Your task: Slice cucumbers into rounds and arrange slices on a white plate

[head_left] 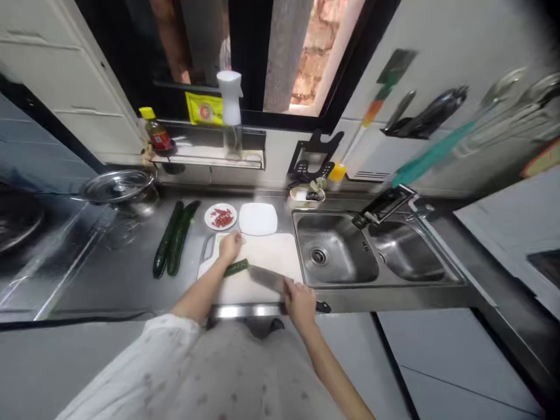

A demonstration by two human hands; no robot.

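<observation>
My right hand (pixel 301 303) is wrapped round the handle of a kitchen knife (pixel 268 278), its broad blade lying over the white cutting board (pixel 273 254). The blade's tip is close to the right end of a green cucumber piece (pixel 236 268) on the board. My left hand (pixel 230 247) is closed above the board's upper left part, its fingers pressed together; whatever they hold is too small to make out. Beside its fingertips is a small pale green bit. My left forearm hides the left end of the cucumber piece.
Two whole cucumbers (pixel 177 239) lie left of the board. Behind it stand a plate of chopped red pieces (pixel 210 220) and a white square plate (pixel 258 219). A double sink (pixel 336 280) is at right, a lidded steel pot (pixel 140 201) at left. A shelf (pixel 205 157) holds bottles.
</observation>
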